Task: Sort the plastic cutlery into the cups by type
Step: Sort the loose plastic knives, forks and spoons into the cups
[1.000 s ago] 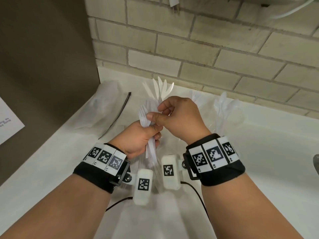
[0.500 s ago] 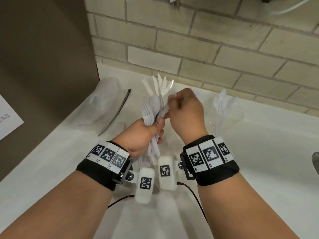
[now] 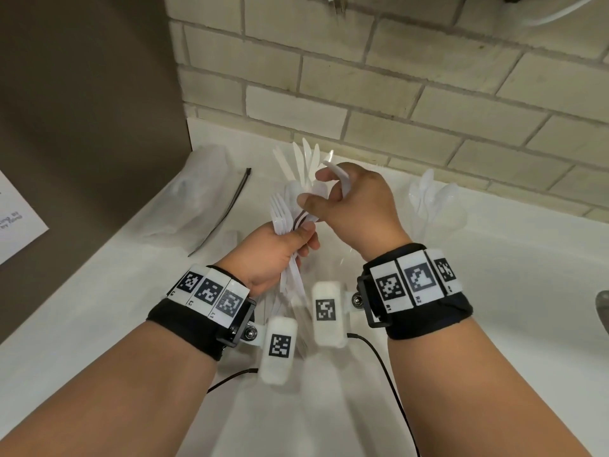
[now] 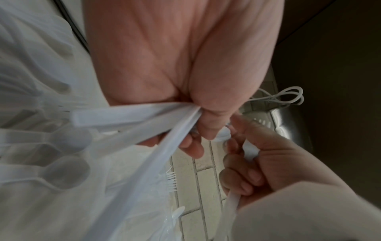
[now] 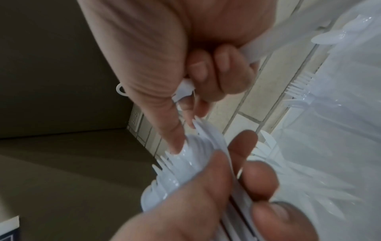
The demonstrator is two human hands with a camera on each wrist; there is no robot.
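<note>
Sorting cutlery over the desk (image 3: 494, 291)
Left hand (image 3: 267, 255) gripped a bundle of forks (image 3: 280, 212); right hand (image 3: 359, 209) fingers curled round one white piece (image 3: 337, 174).

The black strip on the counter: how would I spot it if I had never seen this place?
Start at the brick wall and drop to the white counter below it. Left of both hands, beside a clear bag, lies the black strip, running diagonally. It is the only dark, thin thing among white cutlery and clear plastic.
</note>
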